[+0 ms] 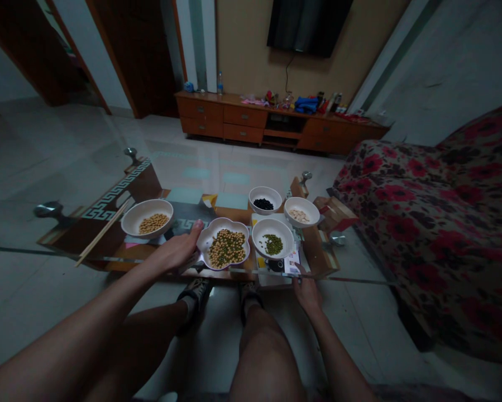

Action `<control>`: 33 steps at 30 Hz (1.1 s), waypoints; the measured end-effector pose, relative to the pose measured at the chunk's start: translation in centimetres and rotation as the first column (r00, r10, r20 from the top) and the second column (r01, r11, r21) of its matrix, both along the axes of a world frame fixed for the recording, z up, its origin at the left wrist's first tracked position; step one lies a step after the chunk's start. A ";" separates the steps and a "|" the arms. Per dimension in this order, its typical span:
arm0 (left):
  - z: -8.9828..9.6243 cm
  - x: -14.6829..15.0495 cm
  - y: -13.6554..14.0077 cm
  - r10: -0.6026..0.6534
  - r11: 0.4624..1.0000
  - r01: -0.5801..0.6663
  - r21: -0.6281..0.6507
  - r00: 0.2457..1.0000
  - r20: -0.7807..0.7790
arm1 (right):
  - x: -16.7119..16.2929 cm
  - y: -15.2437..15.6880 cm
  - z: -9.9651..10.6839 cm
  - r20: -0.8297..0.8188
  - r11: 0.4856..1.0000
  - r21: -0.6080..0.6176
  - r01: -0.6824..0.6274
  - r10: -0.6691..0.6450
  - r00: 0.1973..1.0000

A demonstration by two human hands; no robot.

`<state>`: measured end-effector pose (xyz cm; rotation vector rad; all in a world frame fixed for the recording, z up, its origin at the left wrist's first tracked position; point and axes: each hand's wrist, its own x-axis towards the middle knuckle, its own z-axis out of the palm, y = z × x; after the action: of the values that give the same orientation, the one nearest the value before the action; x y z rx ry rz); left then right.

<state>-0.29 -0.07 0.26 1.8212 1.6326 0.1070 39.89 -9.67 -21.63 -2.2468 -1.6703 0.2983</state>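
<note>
Across the room: floral sofa along the right, wooden TV cabinet against the far wall. Nearer, glass-topped coffee table spanning the knees. On the glass, largest dish first: round white bowl of soybeans at left, chopsticks leaning beside it and angled toward the near-left edge. Then flower-shaped dish of mixed beans at centre, bowl of green mung beans just right of it, bowl of pale beans and bowl of black beans behind.

Left hand flat and loosely spread, thumb touching the flower dish's left rim, gripping nothing clearly. Right hand resting at the table's near edge, fingers relaxed, empty, below the mung bowl. Mixed dish directly right of the left hand, closer to it than to the right.
</note>
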 end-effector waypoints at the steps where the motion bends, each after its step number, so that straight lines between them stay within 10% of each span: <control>1: 0.0 0.1 0.0 0.015 1.000 -0.015 -0.009 1.000 -0.014 | 0.1 0.1 -0.1 -0.018 1.000 0.011 0.005 -0.004 1.000; 19: -1.2 0.3 0.7 0.004 0.999 -0.002 0.035 0.999 -0.054 | -0.3 3.7 2.1 0.010 0.957 -0.290 0.003 0.000 1.000; 33: -1.5 0.5 0.9 0.036 0.999 -0.036 0.021 0.999 -0.030 | 1.6 1.5 1.1 -0.103 0.988 -0.147 0.050 -0.065 0.993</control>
<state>0.22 0.87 -1.25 1.8176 1.6917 0.1132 41.44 -8.13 -20.51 -2.3323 -1.5716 0.5315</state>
